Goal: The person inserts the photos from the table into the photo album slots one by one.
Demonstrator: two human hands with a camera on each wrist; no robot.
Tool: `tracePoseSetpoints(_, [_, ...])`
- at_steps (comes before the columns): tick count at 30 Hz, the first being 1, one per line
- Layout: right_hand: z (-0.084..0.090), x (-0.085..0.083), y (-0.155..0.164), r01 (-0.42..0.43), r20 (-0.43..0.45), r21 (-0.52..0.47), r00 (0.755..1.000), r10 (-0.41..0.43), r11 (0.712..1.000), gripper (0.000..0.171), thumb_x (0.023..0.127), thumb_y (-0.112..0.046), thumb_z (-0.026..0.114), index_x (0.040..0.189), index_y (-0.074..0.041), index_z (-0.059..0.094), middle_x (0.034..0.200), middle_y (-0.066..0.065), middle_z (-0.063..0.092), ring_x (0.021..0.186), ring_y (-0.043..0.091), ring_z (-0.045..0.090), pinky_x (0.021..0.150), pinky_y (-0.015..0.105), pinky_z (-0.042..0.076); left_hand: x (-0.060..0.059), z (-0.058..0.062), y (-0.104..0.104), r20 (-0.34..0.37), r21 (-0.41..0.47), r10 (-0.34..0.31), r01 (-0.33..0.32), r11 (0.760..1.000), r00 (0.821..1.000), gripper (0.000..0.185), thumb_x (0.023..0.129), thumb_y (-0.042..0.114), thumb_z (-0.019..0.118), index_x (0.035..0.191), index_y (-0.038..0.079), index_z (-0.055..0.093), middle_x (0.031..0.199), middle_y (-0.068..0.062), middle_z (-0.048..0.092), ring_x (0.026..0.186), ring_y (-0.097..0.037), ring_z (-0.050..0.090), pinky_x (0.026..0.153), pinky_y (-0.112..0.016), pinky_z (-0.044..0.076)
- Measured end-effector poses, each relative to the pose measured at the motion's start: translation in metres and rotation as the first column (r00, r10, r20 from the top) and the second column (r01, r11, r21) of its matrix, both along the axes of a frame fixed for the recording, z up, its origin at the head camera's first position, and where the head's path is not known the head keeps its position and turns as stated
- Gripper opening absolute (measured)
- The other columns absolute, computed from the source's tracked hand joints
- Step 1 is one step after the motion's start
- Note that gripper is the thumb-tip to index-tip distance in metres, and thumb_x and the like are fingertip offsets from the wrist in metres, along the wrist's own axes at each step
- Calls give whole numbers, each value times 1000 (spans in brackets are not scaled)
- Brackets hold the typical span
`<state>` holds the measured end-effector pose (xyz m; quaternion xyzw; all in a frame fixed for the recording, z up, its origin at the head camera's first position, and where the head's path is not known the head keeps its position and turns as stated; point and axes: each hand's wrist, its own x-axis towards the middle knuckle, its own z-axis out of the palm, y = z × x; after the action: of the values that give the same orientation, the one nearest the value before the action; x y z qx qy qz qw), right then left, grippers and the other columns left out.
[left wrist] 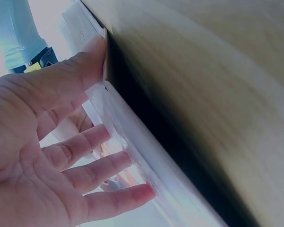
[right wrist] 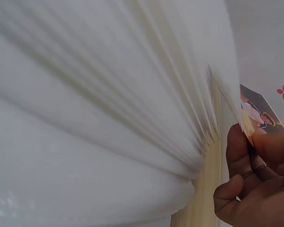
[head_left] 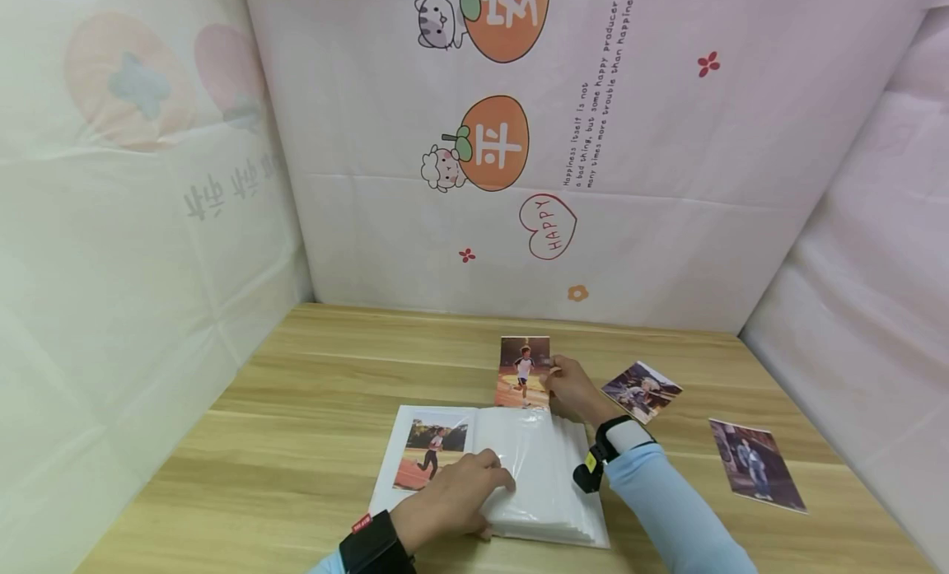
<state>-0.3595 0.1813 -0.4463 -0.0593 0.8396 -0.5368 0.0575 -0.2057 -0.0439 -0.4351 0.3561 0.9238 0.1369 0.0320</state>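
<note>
With the photo album (head_left: pixel 530 467) as the clock's centre on the table (head_left: pixel 334 426), the right hand (head_left: pixel 578 390) is pinching the loose runner photo (head_left: pixel 521 372) near twelve o'clock, partly hiding its right edge; whether its bottom edge is touching the album, I cannot tell. The left hand (head_left: pixel 461 493), fingers spread, is resting toward the album's seven o'clock, covering some of the left page below the mounted runner photo (head_left: pixel 432 449). The standing-figure photo (head_left: pixel 758 464) is lying at three o'clock, a hard-to-read photo (head_left: pixel 641 391) at two.
</note>
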Motion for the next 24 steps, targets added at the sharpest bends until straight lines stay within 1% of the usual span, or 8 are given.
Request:
tracePoseSetpoints(5, [0,0,0,-8,-7,-23,1000,8,1000,8,91,4,46,97,6,42,70,9,48,57,17,42,53,29,36,0,0,0,13,5,-4,4,1000,1000,52,58,23,87,106,24,66,102,7,51,83,-9,49,60,-26,44])
tracePoseSetpoints(9, [-1,0,0,10,-23,-53,1000,-11,999,10,87,8,46,96,6,42,68,7,45,56,15,40,53,28,36,-1,-1,-1,2,3,-7,7,1000,1000,52,58,22,87,105,25,65,100,8,51,82,-9,48,59,-25,43])
tracePoseSetpoints(11, [-2,0,0,9,-28,-56,1000,-10,998,14,85,10,45,99,8,43,69,6,46,56,15,41,53,28,36,0,-1,0,-2,-2,-7,7,1000,1000,52,58,22,87,105,25,65,99,8,50,81,-9,47,58,-25,43])
tracePoseSetpoints(17, [0,0,-1,-17,17,-12,1000,17,1000,19,89,5,47,107,9,43,72,9,49,58,16,43,51,28,35,0,0,0,9,-2,-6,6,1000,1000,52,58,21,87,105,25,65,99,8,50,81,-9,47,59,-25,43])
tracePoseSetpoints(19, [1,0,-1,-8,24,3,1000,8,1000,22,90,3,48,111,9,43,74,10,50,59,17,44,52,28,36,0,1,0,12,-3,-5,5,1000,1000,52,58,22,87,105,25,65,100,8,50,82,-9,48,60,-25,43])
tracePoseSetpoints(21, [2,0,0,5,24,18,1000,-6,1000,23,90,3,48,111,10,44,73,10,50,59,17,44,52,28,36,0,1,0,15,-7,-2,2,1000,1000,52,58,22,87,105,25,65,100,8,50,83,-10,48,61,-25,43])
tracePoseSetpoints(24, [1,-1,0,24,33,14,999,-25,1000,25,90,3,49,113,10,45,71,10,49,56,16,43,51,28,35,0,1,1,17,-11,2,-2,1000,1000,52,58,22,87,105,25,65,101,8,50,84,-10,49,61,-26,44])
